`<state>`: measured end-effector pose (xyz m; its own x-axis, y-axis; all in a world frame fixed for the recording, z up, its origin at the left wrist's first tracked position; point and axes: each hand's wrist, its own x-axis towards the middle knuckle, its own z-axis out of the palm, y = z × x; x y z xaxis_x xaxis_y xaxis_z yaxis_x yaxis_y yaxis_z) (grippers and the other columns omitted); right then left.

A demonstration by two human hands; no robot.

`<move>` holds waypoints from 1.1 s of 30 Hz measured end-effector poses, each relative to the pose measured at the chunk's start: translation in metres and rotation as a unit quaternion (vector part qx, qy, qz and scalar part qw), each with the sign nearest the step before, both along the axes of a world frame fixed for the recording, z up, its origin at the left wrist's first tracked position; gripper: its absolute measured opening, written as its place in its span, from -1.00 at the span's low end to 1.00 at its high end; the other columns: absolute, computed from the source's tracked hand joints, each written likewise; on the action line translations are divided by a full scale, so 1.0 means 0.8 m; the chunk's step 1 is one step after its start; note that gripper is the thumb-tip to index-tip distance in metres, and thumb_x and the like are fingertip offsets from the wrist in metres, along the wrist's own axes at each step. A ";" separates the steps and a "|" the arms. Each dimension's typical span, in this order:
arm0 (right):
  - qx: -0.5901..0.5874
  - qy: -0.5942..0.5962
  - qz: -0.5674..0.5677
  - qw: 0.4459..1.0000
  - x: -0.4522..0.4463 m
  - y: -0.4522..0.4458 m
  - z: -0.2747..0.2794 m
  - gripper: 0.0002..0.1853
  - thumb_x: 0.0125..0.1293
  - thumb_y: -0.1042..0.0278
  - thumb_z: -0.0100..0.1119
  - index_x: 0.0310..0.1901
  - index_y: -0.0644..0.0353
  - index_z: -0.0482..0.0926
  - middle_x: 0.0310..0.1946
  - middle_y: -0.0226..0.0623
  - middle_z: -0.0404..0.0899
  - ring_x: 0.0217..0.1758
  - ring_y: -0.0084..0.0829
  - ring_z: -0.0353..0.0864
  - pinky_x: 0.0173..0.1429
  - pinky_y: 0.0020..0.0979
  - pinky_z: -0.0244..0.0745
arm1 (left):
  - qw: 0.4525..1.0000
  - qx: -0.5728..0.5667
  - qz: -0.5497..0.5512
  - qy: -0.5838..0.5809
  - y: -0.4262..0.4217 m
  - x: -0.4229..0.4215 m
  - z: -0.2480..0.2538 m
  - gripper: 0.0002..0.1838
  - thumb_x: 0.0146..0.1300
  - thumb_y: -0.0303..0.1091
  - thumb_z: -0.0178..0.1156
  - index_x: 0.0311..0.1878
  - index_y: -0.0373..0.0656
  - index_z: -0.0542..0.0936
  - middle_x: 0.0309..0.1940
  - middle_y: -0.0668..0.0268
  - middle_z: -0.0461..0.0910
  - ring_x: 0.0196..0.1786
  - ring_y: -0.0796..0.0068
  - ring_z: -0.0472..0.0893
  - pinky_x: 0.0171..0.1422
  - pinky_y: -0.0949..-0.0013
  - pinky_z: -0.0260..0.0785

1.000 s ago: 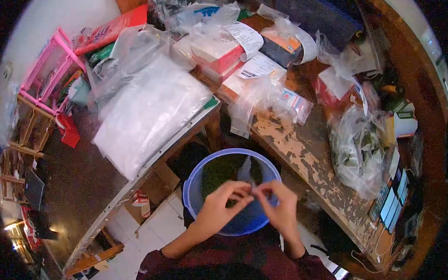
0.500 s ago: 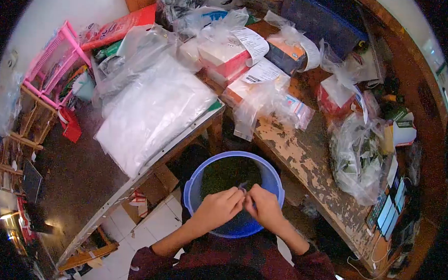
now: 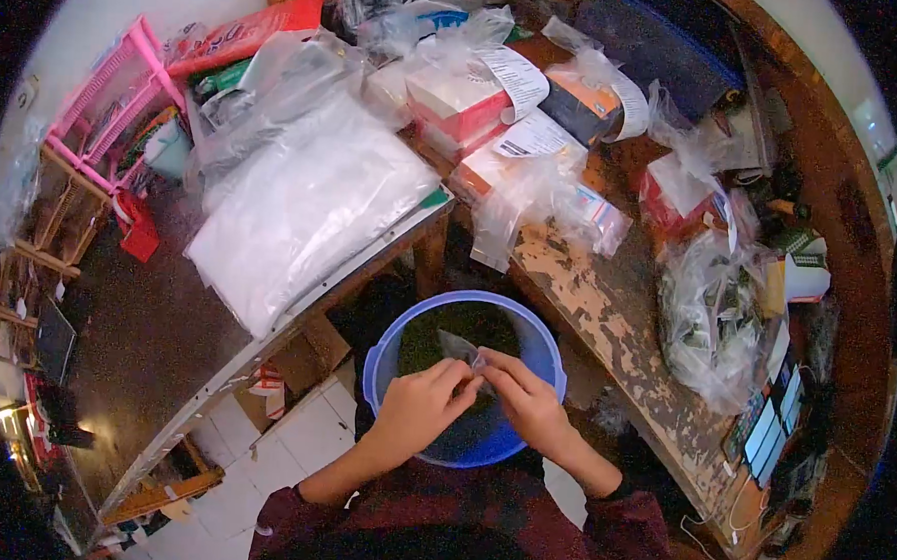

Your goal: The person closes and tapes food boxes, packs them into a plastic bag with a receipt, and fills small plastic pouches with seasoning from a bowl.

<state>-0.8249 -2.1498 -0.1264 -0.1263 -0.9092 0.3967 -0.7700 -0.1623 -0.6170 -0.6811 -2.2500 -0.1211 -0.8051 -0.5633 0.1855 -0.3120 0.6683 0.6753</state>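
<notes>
My left hand point(image 3: 421, 407) and my right hand point(image 3: 531, 408) meet over a blue bucket point(image 3: 369, 372). Between their fingertips they pinch a small clear plastic bag point(image 3: 455, 346), whose loose part sticks out toward the upper left. Both hands are closed, with thumbs and forefingers on the plastic. Dark green, fine loose material point(image 3: 426, 337) lies in the bucket below; I cannot tell exactly what it is. My wrists and forearms hide the bucket's near rim in part.
On the left table lies a stack of white plastic sheets or bags point(image 3: 301, 214), near a pink rack point(image 3: 100, 115). The worn right table point(image 3: 588, 296) holds bagged boxes point(image 3: 456, 100), a clear bag of greenery point(image 3: 712, 322) and a phone point(image 3: 768, 434).
The plastic bag now shows more, spreading up and left from my fingers. My right fingers have turned inward over it, and the view has shifted slightly.
</notes>
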 end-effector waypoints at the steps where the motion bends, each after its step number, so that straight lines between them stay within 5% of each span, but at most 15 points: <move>1: 0.007 -0.030 0.014 0.999 0.000 -0.001 0.001 -0.68 0.04 0.67 0.17 -0.12 0.32 0.45 -0.13 -0.11 0.47 -0.21 -0.17 0.59 -0.13 -0.36 0.53 | 1.000 0.014 -0.013 0.001 0.000 0.003 0.005 -0.79 0.08 -0.29 0.23 -0.29 -0.14 0.45 -0.38 0.30 0.51 -0.35 0.28 0.57 -0.34 0.29 0.42; 3: 0.017 -0.062 0.027 0.998 -0.002 -0.003 0.002 -0.63 0.05 0.67 0.18 -0.05 0.31 0.45 -0.09 -0.10 0.47 -0.18 -0.20 0.59 -0.11 -0.38 0.53 | 0.999 0.031 -0.026 -0.001 -0.004 0.006 0.015 -0.71 0.05 -0.27 0.26 -0.19 -0.16 0.48 -0.27 0.29 0.52 -0.22 0.29 0.57 -0.20 0.28 0.44; 6: 0.094 -0.163 0.027 0.982 -0.004 -0.009 0.021 -0.54 -0.01 0.58 0.28 -0.01 0.27 0.45 0.06 -0.15 0.36 -0.12 -0.30 0.56 -0.07 -0.34 0.50 | 0.995 -0.033 -0.091 0.039 -0.017 0.014 0.019 -0.23 -0.11 -0.22 0.35 0.22 -0.20 0.30 0.14 0.19 0.32 0.18 0.14 0.34 0.27 0.13 0.19; 10: 0.133 -0.036 0.026 0.990 -0.009 -0.016 0.029 -0.51 0.01 0.37 0.30 0.03 0.20 0.42 0.16 -0.17 0.24 -0.13 -0.23 0.50 -0.07 -0.27 0.45 | 0.995 -0.023 -0.092 0.029 -0.018 0.017 0.011 -0.21 -0.10 -0.22 0.34 0.24 -0.19 0.28 0.15 0.19 0.33 0.20 0.16 0.34 0.32 0.15 0.16; 17: 0.150 0.027 0.047 0.987 0.000 -0.028 0.035 -0.53 0.00 0.43 0.27 0.02 0.17 0.43 0.21 -0.20 0.19 -0.07 -0.26 0.47 0.03 -0.27 0.35 | 0.997 0.015 -0.069 0.035 -0.021 0.025 -0.004 -0.26 -0.06 -0.28 0.33 0.23 -0.18 0.29 0.14 0.15 0.33 0.21 0.15 0.34 0.36 0.13 0.12; 19: 0.146 -0.010 0.065 0.987 -0.002 -0.032 0.016 -0.58 0.06 0.47 0.21 0.01 0.22 0.40 0.13 -0.13 0.27 -0.06 -0.25 0.47 0.04 -0.24 0.35 | 0.996 0.062 -0.050 0.048 -0.022 0.030 -0.011 -0.29 -0.06 -0.31 0.34 0.21 -0.18 0.31 0.15 0.14 0.33 0.20 0.15 0.35 0.33 0.15 0.14; 21: 0.144 -0.290 0.052 0.945 -0.006 -0.036 -0.003 -0.66 0.14 0.52 0.12 -0.02 0.26 0.37 0.02 -0.06 0.36 -0.04 -0.24 0.47 0.04 -0.18 0.37 | 0.994 0.091 -0.024 0.059 -0.026 0.037 -0.013 -0.29 -0.11 -0.31 0.38 0.18 -0.19 0.34 0.14 0.14 0.35 0.21 0.17 0.35 0.32 0.18 0.16; 23: 0.197 -0.357 -0.012 0.913 0.006 -0.040 -0.014 -0.72 0.21 0.53 0.02 -0.03 0.30 0.34 -0.05 0.01 0.41 0.02 -0.22 0.46 0.06 -0.16 0.40 | 0.991 0.116 0.001 0.072 -0.030 0.049 -0.012 -0.29 -0.16 -0.32 0.41 0.14 -0.19 0.37 0.14 0.14 0.37 0.23 0.18 0.34 0.31 0.21 0.17; 25: 0.310 -0.077 0.126 0.939 0.024 -0.027 -0.063 -0.72 0.23 0.51 -0.06 -0.01 0.30 0.36 0.01 0.03 0.38 0.06 -0.16 0.45 0.09 -0.17 0.42 | 0.989 0.100 0.023 0.107 -0.039 0.061 -0.008 -0.29 -0.12 -0.31 0.40 0.16 -0.21 0.35 0.15 0.15 0.34 0.20 0.19 0.36 0.28 0.22 0.19; 27: 0.329 0.080 0.257 0.905 0.052 -0.001 -0.130 -0.70 0.20 0.48 -0.08 -0.01 0.31 0.39 0.03 0.05 0.36 0.08 -0.05 0.42 0.12 -0.16 0.42 | 0.983 0.134 0.025 0.125 -0.043 0.074 -0.019 -0.27 -0.16 -0.32 0.41 0.15 -0.23 0.36 0.16 0.16 0.33 0.21 0.23 0.36 0.28 0.24 0.19; 31: 0.292 0.131 0.150 0.936 0.058 -0.012 -0.096 -0.72 0.16 0.50 -0.07 -0.08 0.38 0.41 -0.12 0.04 0.36 -0.07 -0.02 0.44 0.01 -0.12 0.42 | 0.927 0.247 0.075 0.272 -0.041 0.085 -0.029 -0.25 -0.07 -0.28 0.38 0.20 -0.29 0.29 0.15 0.09 0.33 0.24 0.22 0.33 0.32 0.18 0.14; 32: 0.357 -0.013 0.015 0.934 0.055 -0.029 -0.085 -0.74 0.12 0.51 -0.05 -0.15 0.44 0.41 -0.17 0.02 0.35 -0.10 -0.07 0.43 -0.03 -0.17 0.42 | 0.910 0.262 0.113 0.301 -0.041 0.087 -0.022 -0.22 -0.05 -0.25 0.37 0.23 -0.30 0.24 0.16 0.05 0.32 0.26 0.20 0.31 0.33 0.17 0.11; 33: 0.358 -0.014 0.017 0.933 0.044 -0.033 -0.079 -0.74 0.12 0.51 -0.05 -0.15 0.44 0.41 -0.17 0.02 0.35 -0.10 -0.07 0.43 -0.03 -0.17 0.42 | 0.890 0.276 0.152 0.330 -0.041 0.089 -0.017 -0.18 -0.03 -0.23 0.36 0.26 -0.31 0.20 0.17 0.01 0.31 0.27 0.18 0.30 0.35 0.16 0.09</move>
<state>-0.7899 -2.1763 -0.1897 -0.0942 -0.9434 -0.3181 -0.7540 0.2763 -0.5960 -0.6096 -2.2824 -0.1345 -0.4187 -0.8882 0.1893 0.1644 0.1309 0.9777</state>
